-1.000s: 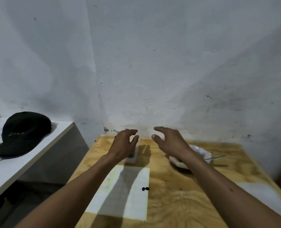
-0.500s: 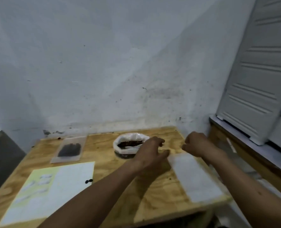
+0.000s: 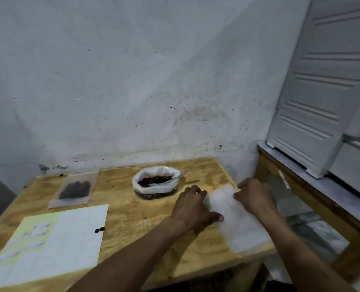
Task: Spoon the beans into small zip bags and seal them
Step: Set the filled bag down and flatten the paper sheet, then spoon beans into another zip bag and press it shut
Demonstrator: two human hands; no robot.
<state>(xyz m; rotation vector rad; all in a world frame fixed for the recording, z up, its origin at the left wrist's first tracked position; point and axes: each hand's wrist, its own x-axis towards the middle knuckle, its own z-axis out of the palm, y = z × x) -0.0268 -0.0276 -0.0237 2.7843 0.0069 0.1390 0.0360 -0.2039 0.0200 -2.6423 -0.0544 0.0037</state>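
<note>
left hand (image 3: 192,208) | right hand (image 3: 254,197) | both on empty zip bags (image 3: 238,224)

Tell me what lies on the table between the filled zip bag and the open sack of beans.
Nothing: the head view shows bare wood between the filled zip bag and the sack of beans.

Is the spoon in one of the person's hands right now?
No, the spoon rests in the open bag of beans, while both the left hand and right hand are on the white empty bags.
</note>
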